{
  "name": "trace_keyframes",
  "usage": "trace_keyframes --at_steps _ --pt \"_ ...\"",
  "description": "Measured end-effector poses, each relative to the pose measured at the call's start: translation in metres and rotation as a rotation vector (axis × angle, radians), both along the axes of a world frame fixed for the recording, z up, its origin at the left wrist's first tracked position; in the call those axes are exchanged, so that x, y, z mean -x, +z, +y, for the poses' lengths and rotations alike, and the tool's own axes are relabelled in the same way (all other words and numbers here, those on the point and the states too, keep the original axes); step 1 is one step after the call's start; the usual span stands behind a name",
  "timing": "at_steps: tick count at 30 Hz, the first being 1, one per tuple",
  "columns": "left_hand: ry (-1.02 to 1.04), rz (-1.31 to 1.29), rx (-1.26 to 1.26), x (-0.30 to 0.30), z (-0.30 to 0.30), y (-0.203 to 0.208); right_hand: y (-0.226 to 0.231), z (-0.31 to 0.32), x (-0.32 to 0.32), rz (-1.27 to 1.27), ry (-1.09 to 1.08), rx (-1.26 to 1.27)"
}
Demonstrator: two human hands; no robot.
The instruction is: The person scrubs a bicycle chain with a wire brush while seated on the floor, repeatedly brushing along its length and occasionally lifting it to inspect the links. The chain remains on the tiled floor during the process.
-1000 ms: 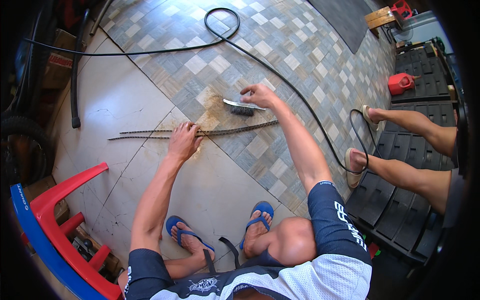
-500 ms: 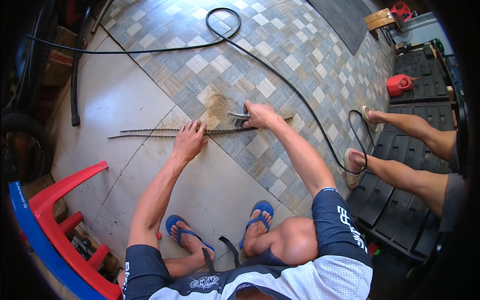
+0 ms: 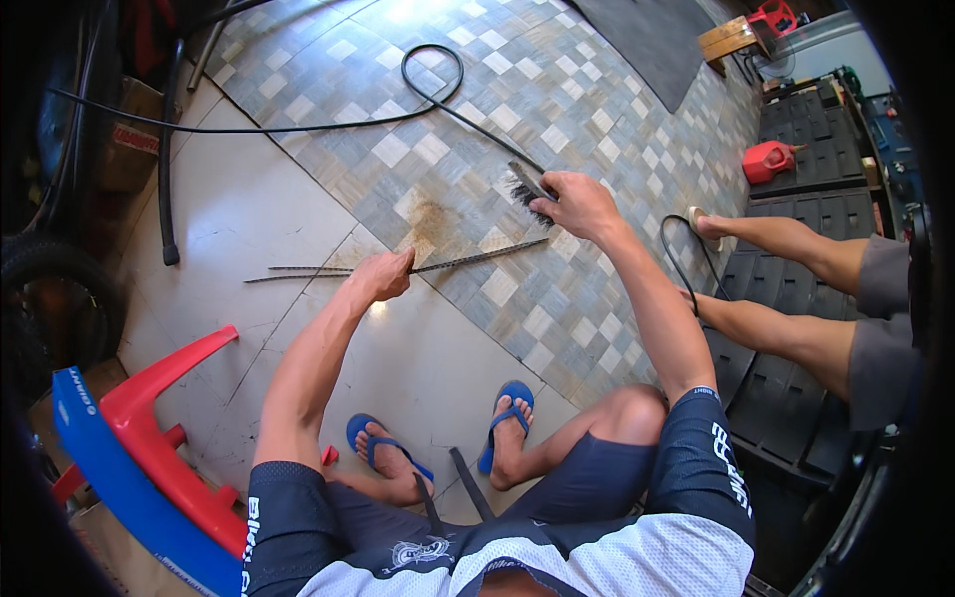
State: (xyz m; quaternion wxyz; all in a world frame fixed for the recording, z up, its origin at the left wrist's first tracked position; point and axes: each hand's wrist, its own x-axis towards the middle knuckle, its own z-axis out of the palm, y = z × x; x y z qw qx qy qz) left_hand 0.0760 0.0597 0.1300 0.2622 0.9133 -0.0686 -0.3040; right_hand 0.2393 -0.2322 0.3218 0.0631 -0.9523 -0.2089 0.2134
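Observation:
Two dark lengths of bicycle chain (image 3: 481, 258) lie nearly side by side across the floor, their ends parted on the left. My left hand (image 3: 382, 275) is closed around the chain near its middle, fingers curled and partly hidden from above. To the right and above the chain, my right hand (image 3: 581, 206) grips a brush (image 3: 524, 189) with dark bristles and a greyish back. The brush is apart from the chain, near the black hose. Between my hands, a brown dirt stain (image 3: 428, 215) marks the tiles.
A black hose (image 3: 328, 128) loops across the far floor and runs behind my right hand. Another person's legs (image 3: 786, 333) are at the right, beside black panels (image 3: 811, 209) and a red fuel can (image 3: 768, 161). A red plastic chair (image 3: 159, 408) stands at the left.
My right hand has lifted the brush off the chain, up and to the right. My left hand has gone from spread fingers on the chain to a closed grip. The chain's right part has swung upward.

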Motion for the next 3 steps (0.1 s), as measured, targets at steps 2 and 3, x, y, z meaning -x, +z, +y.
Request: trace_keyframes --at_steps 2,3 --pt "0.044 -0.037 0.039 0.004 0.003 0.031 0.035 -0.004 0.008 0.013 -0.087 -0.071" --pt "0.067 -0.047 0.049 0.007 0.004 0.047 0.054 -0.006 0.011 0.017 -0.096 -0.032"
